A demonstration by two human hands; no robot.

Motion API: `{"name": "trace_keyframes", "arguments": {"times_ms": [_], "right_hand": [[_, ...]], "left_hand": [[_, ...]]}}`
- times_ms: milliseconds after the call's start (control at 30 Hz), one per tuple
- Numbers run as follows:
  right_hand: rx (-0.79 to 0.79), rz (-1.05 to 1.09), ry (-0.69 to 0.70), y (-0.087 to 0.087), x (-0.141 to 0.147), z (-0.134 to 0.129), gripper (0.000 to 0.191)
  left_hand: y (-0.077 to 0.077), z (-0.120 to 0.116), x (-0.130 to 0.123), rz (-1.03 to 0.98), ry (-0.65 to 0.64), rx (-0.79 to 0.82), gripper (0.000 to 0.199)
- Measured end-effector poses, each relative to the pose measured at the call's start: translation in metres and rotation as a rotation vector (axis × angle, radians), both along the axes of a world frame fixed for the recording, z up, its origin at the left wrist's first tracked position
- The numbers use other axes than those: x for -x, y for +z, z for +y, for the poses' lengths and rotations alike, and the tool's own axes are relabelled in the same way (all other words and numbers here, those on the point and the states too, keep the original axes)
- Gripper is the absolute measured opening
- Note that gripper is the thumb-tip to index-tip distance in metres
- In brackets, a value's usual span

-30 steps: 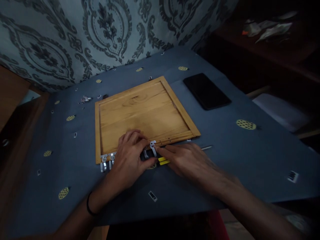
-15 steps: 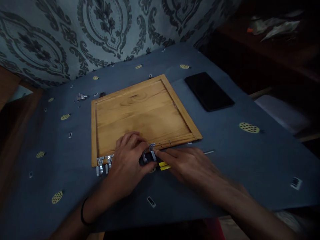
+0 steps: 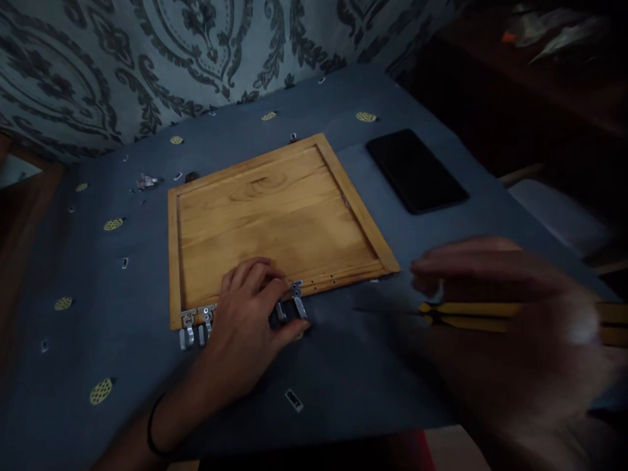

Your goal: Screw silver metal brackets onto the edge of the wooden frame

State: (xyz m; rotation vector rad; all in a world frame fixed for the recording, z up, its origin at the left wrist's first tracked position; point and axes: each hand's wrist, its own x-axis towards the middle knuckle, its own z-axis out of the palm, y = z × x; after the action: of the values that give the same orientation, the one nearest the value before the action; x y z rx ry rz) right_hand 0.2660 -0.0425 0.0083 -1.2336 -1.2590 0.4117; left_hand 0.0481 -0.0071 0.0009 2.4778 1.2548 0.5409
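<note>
A framed wooden panel (image 3: 275, 216) lies on the blue cloth. Over its near edge rests my left hand (image 3: 250, 314), thumb and fingers closed around a silver metal hook (image 3: 297, 297) set against that edge. More metal hooks (image 3: 188, 327) line the edge to the left, partly behind my wrist. My right hand (image 3: 520, 347), smeared by motion, is off to the right of the panel. It grips a screwdriver (image 3: 466, 309) with a yellow and black handle, whose thin shaft points left. Small dark holes dot the panel's edge right of the held hook.
A black phone or tablet (image 3: 417, 171) lies right of the panel. Small metal parts (image 3: 147, 182) sit at the far left, near a small dark object (image 3: 191, 176). A patterned curtain or wall (image 3: 206, 46) borders the table's back. Dark furniture with plastic bags (image 3: 554, 33) stands at right.
My right hand has pulled away from the hook toward the right and nearer the camera; the screwdriver is now in its grip, lifted off the cloth. My left hand stays on the hook.
</note>
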Motion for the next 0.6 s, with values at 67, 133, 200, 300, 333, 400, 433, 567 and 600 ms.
{"name": "trace_keyframes", "arguments": {"times_ms": [67, 133, 200, 300, 333, 400, 433, 567, 600], "right_hand": [[-0.045, 0.062, 0.021, -0.0017, -0.0008, 0.0016, 0.038], [0.013, 0.039, 0.078, -0.0026, -0.0019, 0.0008, 0.026], [0.078, -0.011, 0.132, -0.0027, -0.0025, -0.0017, 0.016], [0.094, -0.015, 0.209, -0.0024, -0.0022, -0.0049, 0.023], [0.1, -0.002, 0.237, -0.0023, -0.0017, -0.0051, 0.027], [0.091, 0.021, 0.278, -0.0017, -0.0005, -0.004, 0.027], [0.079, 0.02, 0.298, -0.0011, 0.0002, -0.003, 0.024], [0.032, -0.019, 0.39, 0.0024, 0.0017, 0.0014, 0.014], [0.034, -0.028, 0.404, 0.0032, 0.0017, 0.0021, 0.013]], "left_hand": [[-0.0005, -0.0001, -0.0002, -0.001, -0.001, -0.002, 0.043], [-0.0004, -0.0001, -0.0006, -0.003, 0.0, 0.002, 0.042], [0.0002, 0.0001, -0.001, -0.003, -0.003, 0.006, 0.041], [0.001, 0.0004, -0.0011, 0.007, -0.005, 0.013, 0.04], [0.001, 0.0005, -0.001, 0.013, -0.005, 0.016, 0.04], [0.0007, 0.0007, -0.0007, 0.019, -0.003, 0.019, 0.04], [0.0005, 0.0007, -0.0005, 0.019, -0.002, 0.019, 0.04], [-0.001, 0.0002, 0.0002, 0.024, 0.007, 0.019, 0.041], [-0.0013, 0.0001, 0.0004, 0.026, 0.009, 0.021, 0.042]]}}
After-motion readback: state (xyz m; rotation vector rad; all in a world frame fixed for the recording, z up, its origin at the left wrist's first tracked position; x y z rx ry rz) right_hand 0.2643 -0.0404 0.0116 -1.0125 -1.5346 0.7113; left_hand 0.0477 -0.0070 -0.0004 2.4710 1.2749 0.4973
